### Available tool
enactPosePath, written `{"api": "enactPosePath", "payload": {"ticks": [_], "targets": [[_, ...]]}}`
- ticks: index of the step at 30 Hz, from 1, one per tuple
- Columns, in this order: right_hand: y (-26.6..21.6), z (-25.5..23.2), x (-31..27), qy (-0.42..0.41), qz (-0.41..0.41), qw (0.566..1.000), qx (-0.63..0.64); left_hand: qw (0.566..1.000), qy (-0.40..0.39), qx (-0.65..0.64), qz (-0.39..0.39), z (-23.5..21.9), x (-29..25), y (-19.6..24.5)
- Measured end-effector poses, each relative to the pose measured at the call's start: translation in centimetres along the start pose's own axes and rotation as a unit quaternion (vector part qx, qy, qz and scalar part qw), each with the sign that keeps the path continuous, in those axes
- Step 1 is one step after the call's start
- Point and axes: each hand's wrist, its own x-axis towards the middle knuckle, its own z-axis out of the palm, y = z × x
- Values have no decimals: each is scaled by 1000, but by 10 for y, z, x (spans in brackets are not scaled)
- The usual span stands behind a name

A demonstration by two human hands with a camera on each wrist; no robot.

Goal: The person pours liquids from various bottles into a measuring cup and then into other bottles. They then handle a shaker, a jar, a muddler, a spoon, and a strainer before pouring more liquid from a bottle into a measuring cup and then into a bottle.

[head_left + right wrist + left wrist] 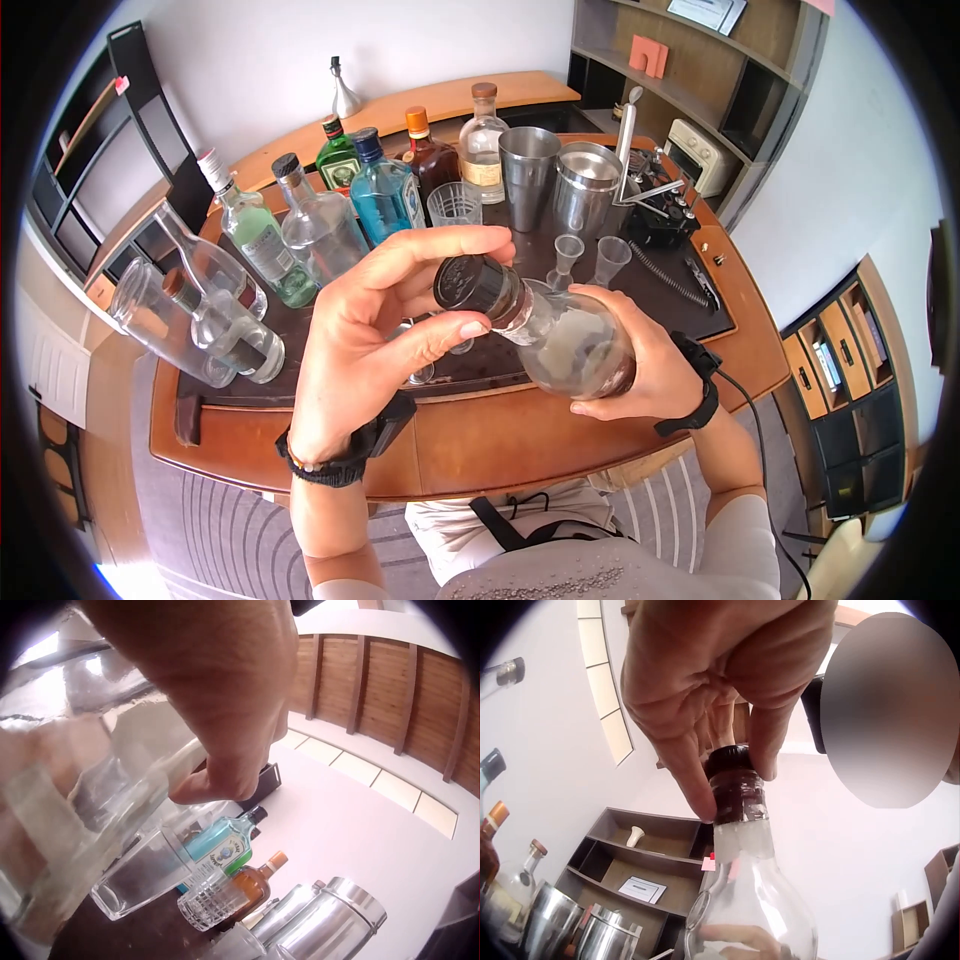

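Bottle [575, 345] tilted over near edge of desk [470, 450], cap [468, 283] toward 10 o'clock. Right hand [660, 365] grips bottle; left hand [365, 325] pinches cap. Step: likely cap work; loosening or tightening, cannot tell. Next move probably wants steady bottle, twist.

No text, brand or number can be read with certainty, since the labels [223, 853] on the blue bottle [378, 200] and green bottle [335, 150] appear too small.

shot glasses [612, 260] on table [500, 455], before tins [529, 180] | tumbler [455, 205] left of tins | bottle [572, 345] (held) before shot glasses
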Motion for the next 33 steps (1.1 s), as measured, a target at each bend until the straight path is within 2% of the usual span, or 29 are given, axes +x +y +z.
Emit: {"api": "enactPosePath", "payload": {"ticks": [7,12,18,25,26,30,33], "targets": [[-9,5,-3,29,-6,1000,-9,999,32,5,17,7,-1,7],[-10,10,1,59,-15,997,-36,992,103,56,41,15,-1,4],[-9,11,0,54,-7,998,-39,987,123,106,-8,17,-2,9],[-10,6,-4,23,-8,997,-73,999,16,-28,-14,0,-5,-9],[-9,5,-4,20,-3,997,-69,1000,-4,6,-16,-2,-7,-9],[-6,5,-5,14,8,999,-51,999,-17,-19,-25,-7,-7,-13],[-4,7,-5,7,16,999,-43,997,-62,-49,2,-9,-7,-16]]}}
